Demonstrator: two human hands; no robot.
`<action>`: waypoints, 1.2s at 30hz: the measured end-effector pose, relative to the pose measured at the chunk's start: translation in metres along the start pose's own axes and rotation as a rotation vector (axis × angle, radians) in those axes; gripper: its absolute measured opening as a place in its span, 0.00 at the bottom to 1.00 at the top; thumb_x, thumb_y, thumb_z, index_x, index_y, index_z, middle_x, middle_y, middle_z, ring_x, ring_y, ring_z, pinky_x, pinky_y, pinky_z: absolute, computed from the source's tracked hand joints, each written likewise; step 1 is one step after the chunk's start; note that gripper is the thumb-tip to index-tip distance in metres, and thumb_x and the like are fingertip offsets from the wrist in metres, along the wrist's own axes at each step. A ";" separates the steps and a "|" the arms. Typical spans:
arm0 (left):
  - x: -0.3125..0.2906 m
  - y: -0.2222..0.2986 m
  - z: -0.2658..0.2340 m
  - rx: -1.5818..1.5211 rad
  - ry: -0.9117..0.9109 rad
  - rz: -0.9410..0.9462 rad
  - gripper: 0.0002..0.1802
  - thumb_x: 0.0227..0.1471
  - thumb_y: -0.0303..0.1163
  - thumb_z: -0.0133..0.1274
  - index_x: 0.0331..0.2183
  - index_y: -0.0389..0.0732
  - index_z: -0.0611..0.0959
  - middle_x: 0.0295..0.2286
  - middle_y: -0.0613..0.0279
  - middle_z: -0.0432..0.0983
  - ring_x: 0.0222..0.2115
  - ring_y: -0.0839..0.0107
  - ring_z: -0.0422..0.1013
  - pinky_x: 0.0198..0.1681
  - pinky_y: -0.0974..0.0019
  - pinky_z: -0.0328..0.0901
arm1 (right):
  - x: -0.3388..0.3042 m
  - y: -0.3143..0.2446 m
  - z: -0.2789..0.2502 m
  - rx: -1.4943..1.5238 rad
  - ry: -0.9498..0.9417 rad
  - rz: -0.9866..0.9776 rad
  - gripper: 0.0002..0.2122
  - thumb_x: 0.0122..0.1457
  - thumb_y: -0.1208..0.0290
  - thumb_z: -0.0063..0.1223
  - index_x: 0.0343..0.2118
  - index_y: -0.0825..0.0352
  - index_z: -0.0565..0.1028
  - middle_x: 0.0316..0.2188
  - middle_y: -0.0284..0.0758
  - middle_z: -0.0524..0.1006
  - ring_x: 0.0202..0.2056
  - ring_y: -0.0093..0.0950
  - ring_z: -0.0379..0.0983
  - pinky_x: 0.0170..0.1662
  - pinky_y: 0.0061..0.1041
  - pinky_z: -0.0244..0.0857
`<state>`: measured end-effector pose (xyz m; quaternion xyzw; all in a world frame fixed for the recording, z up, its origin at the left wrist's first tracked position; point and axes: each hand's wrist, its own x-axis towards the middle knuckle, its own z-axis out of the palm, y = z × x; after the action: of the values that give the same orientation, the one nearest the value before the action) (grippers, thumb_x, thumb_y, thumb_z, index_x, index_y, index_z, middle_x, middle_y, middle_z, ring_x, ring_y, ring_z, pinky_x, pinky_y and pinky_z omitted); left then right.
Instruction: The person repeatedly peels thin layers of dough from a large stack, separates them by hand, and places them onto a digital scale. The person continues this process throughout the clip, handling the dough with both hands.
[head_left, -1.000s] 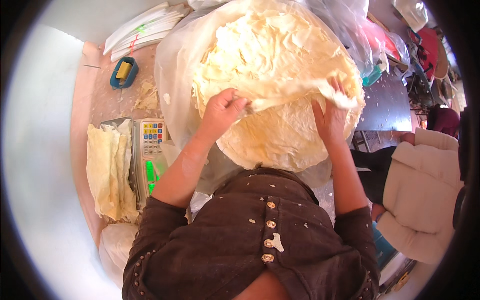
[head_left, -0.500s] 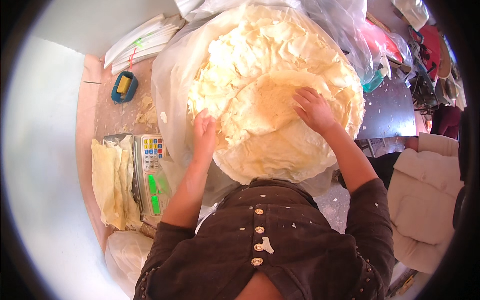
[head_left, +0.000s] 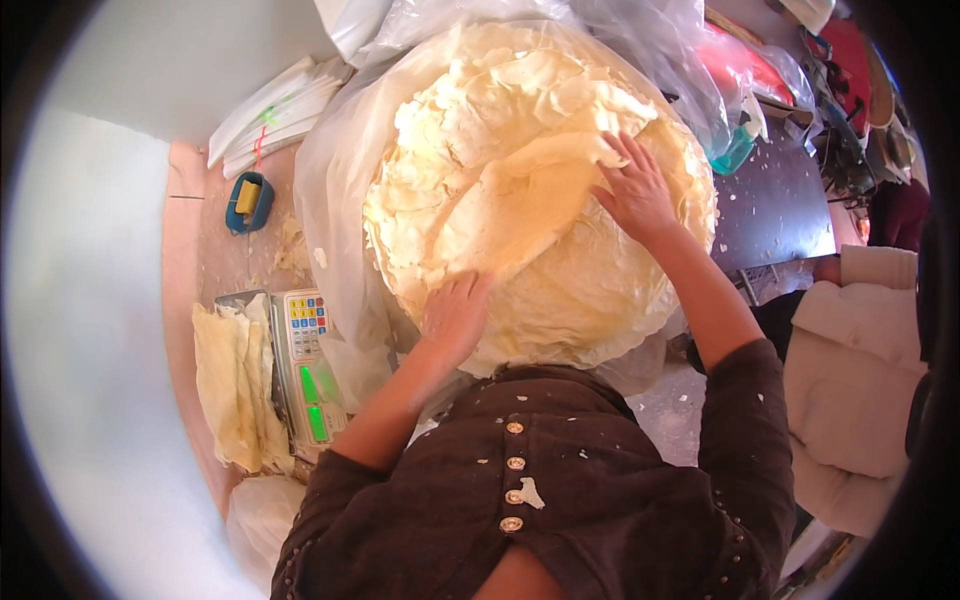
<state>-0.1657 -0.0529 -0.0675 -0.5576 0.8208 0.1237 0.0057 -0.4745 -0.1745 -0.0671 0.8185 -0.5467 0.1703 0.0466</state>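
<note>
Thin sheet (head_left: 520, 195) is lying atop the round pile (head_left: 585, 305), long axis running near-left to far-right. We're holding both grips wide: left hand (head_left: 457, 317), fingers extended, at its near-left end; right hand (head_left: 638, 198), fingers spread, at far-right.

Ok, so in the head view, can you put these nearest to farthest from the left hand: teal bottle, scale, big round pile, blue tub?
From the left hand:
1. Big round pile: right beneath it.
2. Scale: to its left.
3. Blue tub: left and farther up.
4. Teal bottle: over on the right.
</note>
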 end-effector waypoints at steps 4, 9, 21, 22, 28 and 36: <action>-0.026 0.005 0.004 -0.030 0.069 0.003 0.21 0.40 0.26 0.50 0.42 0.42 0.75 0.41 0.63 0.73 0.39 0.60 0.69 0.38 0.54 0.64 | 0.021 0.003 0.037 -0.053 -0.153 0.026 0.23 0.56 0.57 0.48 0.55 0.57 0.66 0.59 0.32 0.59 0.62 0.34 0.48 0.64 0.36 0.40; -0.032 0.008 0.009 -0.019 0.276 0.038 0.20 0.37 0.24 0.50 0.39 0.42 0.76 0.38 0.62 0.75 0.38 0.63 0.70 0.38 0.57 0.63 | 0.023 0.014 0.056 0.048 -0.254 0.081 0.22 0.56 0.58 0.48 0.54 0.56 0.66 0.58 0.32 0.60 0.62 0.32 0.49 0.64 0.33 0.41; -0.009 -0.003 -0.067 0.133 0.215 0.255 0.09 0.38 0.26 0.49 0.27 0.45 0.79 0.21 0.66 0.73 0.26 0.67 0.71 0.33 0.62 0.60 | -0.026 -0.071 -0.007 0.262 0.020 -0.291 0.23 0.43 0.63 0.63 0.45 0.63 0.73 0.48 0.37 0.71 0.53 0.38 0.63 0.55 0.40 0.56; -0.003 -0.001 -0.079 0.157 0.202 0.286 0.08 0.38 0.26 0.49 0.26 0.46 0.79 0.20 0.65 0.73 0.26 0.67 0.70 0.33 0.62 0.60 | -0.019 -0.083 0.005 0.293 0.041 -0.301 0.21 0.44 0.66 0.62 0.44 0.63 0.73 0.48 0.37 0.71 0.52 0.38 0.64 0.54 0.39 0.57; 0.050 -0.008 -0.167 0.414 0.188 0.214 0.11 0.43 0.24 0.48 0.27 0.48 0.82 0.22 0.63 0.77 0.28 0.65 0.73 0.33 0.60 0.61 | 0.049 -0.054 0.035 0.660 -0.353 0.027 0.09 0.51 0.66 0.52 0.35 0.55 0.79 0.35 0.36 0.78 0.38 0.36 0.73 0.44 0.32 0.66; 0.023 -0.011 -0.260 0.313 0.571 0.334 0.14 0.42 0.20 0.45 0.31 0.42 0.82 0.27 0.58 0.78 0.31 0.60 0.72 0.39 0.60 0.62 | 0.117 -0.026 -0.076 0.596 0.017 0.000 0.12 0.51 0.69 0.53 0.40 0.62 0.77 0.35 0.42 0.78 0.36 0.39 0.75 0.40 0.32 0.67</action>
<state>-0.1305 -0.1325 0.1792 -0.4202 0.8781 -0.1648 -0.1588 -0.4277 -0.2474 0.0460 0.7946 -0.4722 0.3303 -0.1910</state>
